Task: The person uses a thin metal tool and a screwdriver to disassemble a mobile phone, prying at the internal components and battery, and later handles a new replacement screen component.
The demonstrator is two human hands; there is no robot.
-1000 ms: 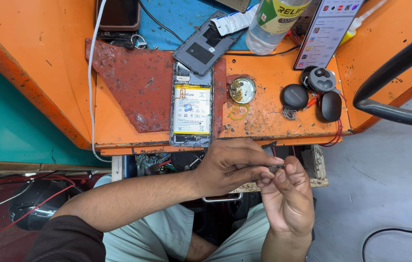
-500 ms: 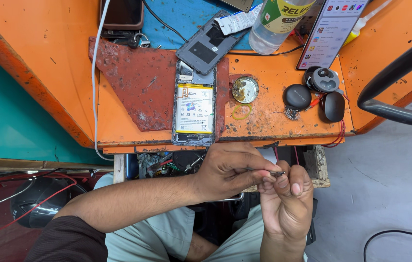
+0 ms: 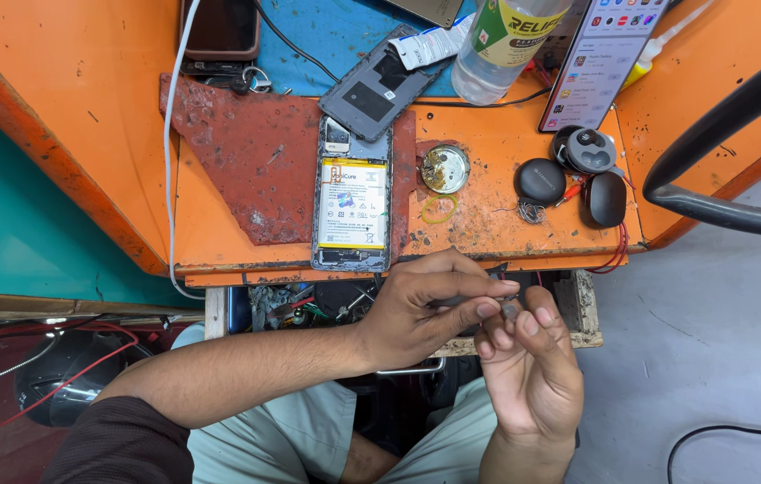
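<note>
Pinching one small metal part (image 3: 508, 309), left hand (image 3: 421, 314), right hand (image 3: 533, 372), one opened phone (image 3: 352, 204), two earbud cases (image 3: 540, 181).

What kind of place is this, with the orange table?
Probably a phone repair stall. An opened phone with its yellow-labelled battery showing lies on the worn orange workbench, beside a removed grey back cover.

I count two hands (image 3: 434, 314) below the orange bench (image 3: 129, 134). On it lie one opened phone (image 3: 352, 206), one bottle (image 3: 501, 45), and three black earbud cases (image 3: 540, 179).
</note>
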